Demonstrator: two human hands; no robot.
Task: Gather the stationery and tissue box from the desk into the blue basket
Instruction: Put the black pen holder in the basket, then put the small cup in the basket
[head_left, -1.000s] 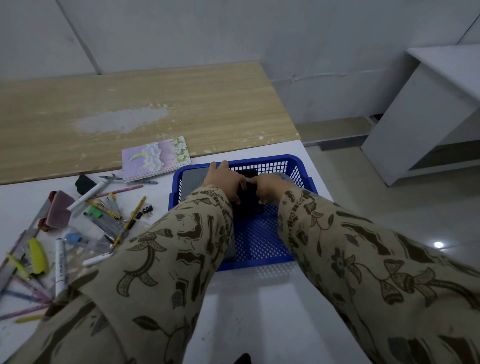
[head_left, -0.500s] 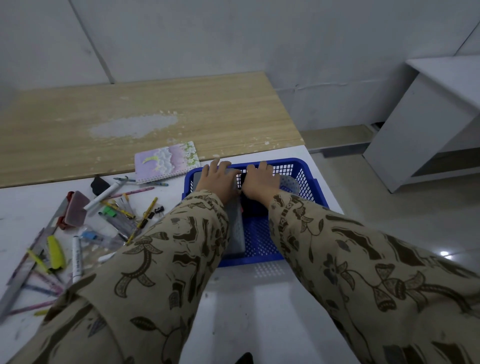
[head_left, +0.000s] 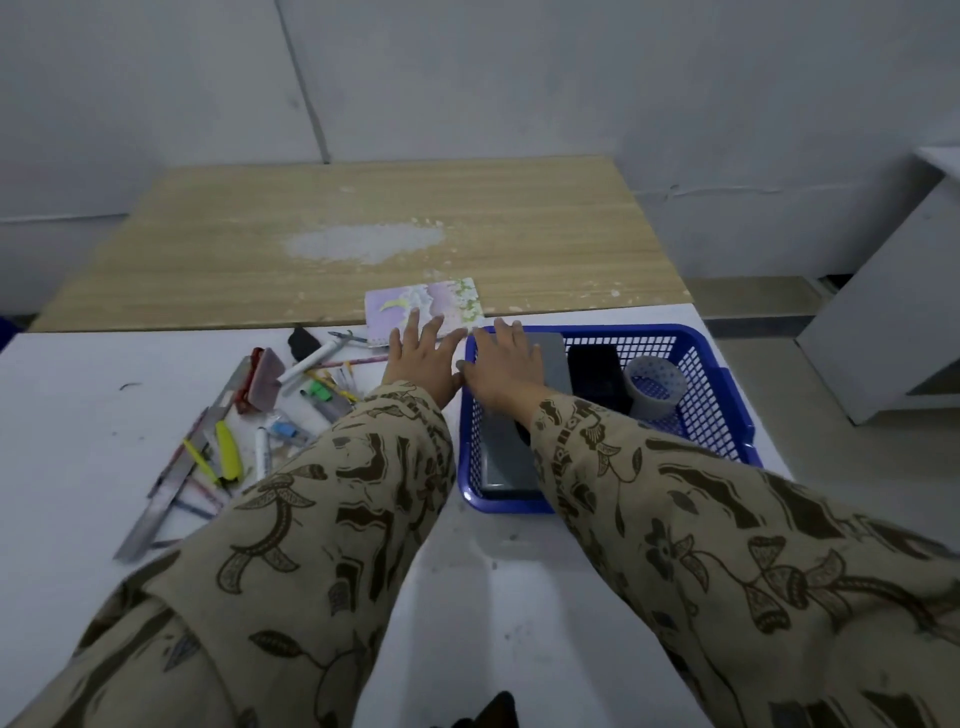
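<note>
Your two hands are stretched forward side by side, and both hold nothing. Your left hand (head_left: 423, 361) has straight, spread fingers, and the fingertips reach the near edge of the flowered notebook (head_left: 441, 299). I cannot tell if they touch it or only hover above it. Your right hand (head_left: 506, 366) is also flat with straight fingers. It lies over the left rim of the blue basket (head_left: 623, 329), above a grey flat box (head_left: 506, 462) that sits inside along the left wall. This may be the tissue box, but I cannot say it for sure.

Also in the basket are a black case (head_left: 592, 371) and a tape roll (head_left: 652, 389), standing next to each other. So the task seems to be partly done.

Most of the stationery is not yet gathered. On the white desk (head_left: 78, 415), left of the basket, lie the markers and pens (head_left: 311, 358), a yellow cutter (head_left: 228, 457) and a metal ruler (head_left: 166, 504), all in a loose pile.

The step in hand looks like picking up the notebook. For this you need to slide your fingers under its edge or pinch it, because it lies flat on the table. Then carry it to the right and lay it flat in the basket.
</note>
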